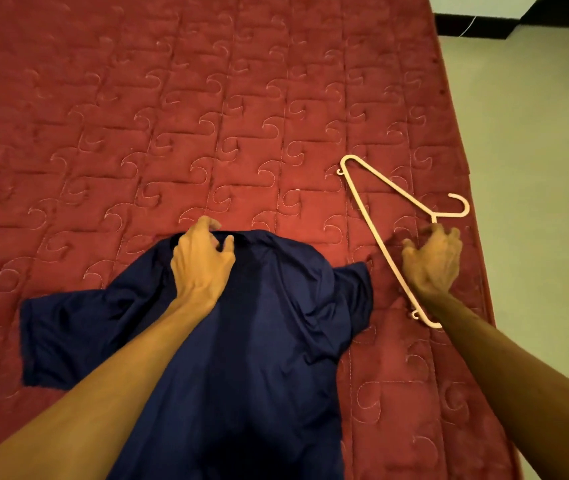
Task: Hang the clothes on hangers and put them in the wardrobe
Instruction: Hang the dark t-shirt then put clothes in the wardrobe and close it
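Left hand (203, 261) pinches the navy shirt (241, 341) collar in a closed grip; right hand (432, 261), fingers spread, hovers over the hanger (373, 223).

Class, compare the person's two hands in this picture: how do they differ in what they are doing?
The left hand pinches the collar of the navy shirt; the right hand spreads open over the pale hanger without closing on it. The left hand looks brightly lit; the right hand sits in shadow. Both reach forward over the red quilted bed.
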